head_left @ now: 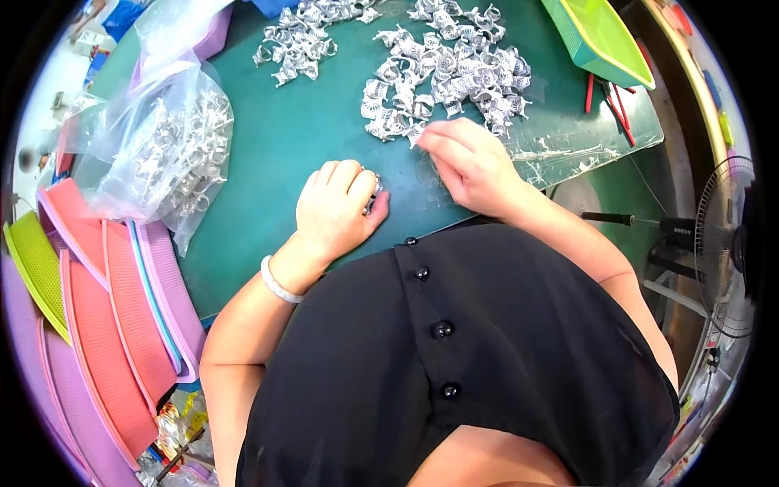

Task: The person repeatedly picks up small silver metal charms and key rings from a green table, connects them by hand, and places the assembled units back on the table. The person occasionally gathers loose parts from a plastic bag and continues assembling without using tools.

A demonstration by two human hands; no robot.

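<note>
Left hand (pixel 337 199): knuckles up and curled closed around a silver piece (pixel 374 193), resting over the bench (pixel 276 138) near its edge by the person's body.
Silver piece: lodged between bent fingers and thumb; the sliver I can see runs roughly away from the person, but I can't tell its long axis or which end leads.
Right hand (pixel 475 166): fingers bent, tips pointing left at the near edge of the large heap (pixel 454 69); from here I can't tell whether they pinch anything.
Large heap: pronged, openwork silver pieces ahead of the hands, jumbled and pointing every way.
Small heap (pixel 296 45): similar pieces, farther off and to the left.
Clear bag (pixel 182 146): full of similar silver pieces, slumped on the bench's left side, well apart from the left hand.
Green basket (pixel 604 45): at the far right.
Red-handled tools (pixel 625 126): just below that basket, near the bench's right corner.
Stacked baskets (pixel 122 316): pink, purple and green, crowding the left side.
Fan (pixel 722 243): off the bench, to the right.
In the way: the left fingers cover most of the held piece.
</note>
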